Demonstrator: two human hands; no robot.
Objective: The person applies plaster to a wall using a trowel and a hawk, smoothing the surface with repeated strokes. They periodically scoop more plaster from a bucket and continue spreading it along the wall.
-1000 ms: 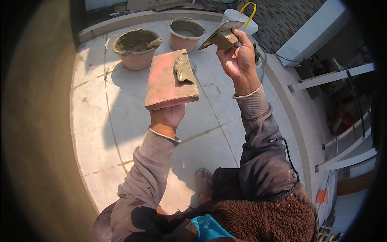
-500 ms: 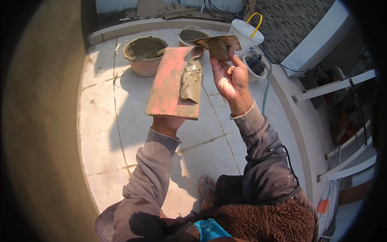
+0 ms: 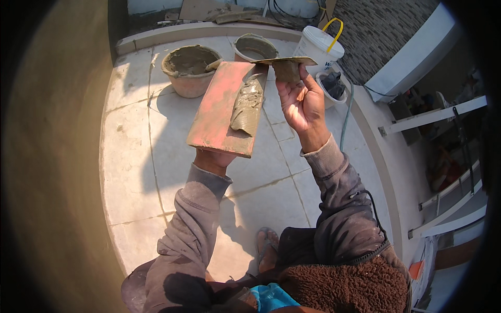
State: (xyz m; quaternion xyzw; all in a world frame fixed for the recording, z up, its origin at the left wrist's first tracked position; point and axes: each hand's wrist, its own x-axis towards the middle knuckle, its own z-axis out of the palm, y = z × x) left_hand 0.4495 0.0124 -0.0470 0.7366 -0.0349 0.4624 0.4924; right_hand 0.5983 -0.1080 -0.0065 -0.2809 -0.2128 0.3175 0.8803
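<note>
My left hand (image 3: pixel 214 159) is closed under a pink rectangular board (image 3: pixel 214 115), holding it up. A long ridge of wet grey mortar (image 3: pixel 247 104) lies along the board's right part. My right hand (image 3: pixel 301 104) grips the block handle of a flat, mortar-stained trowel (image 3: pixel 284 61), held level at the board's top right corner; whether they touch, I cannot tell. Behind the board stand two tubs, one with grey mortar (image 3: pixel 189 64) inside, the other (image 3: pixel 255 48) partly hidden by the trowel.
A white bucket (image 3: pixel 315 47) with a yellow handle and a small container (image 3: pixel 330 91) stand beside a hose (image 3: pixel 348 109). Pale floor tiles (image 3: pixel 130 177) end at a curved kerb (image 3: pixel 130 44). A brown wall (image 3: pixel 62 156) is at the left, white railings (image 3: pixel 433 111) at the right.
The trowel has moved left and down to the board's top corner and lies flatter. The mortar on the board is now spread into a longer ridge.
</note>
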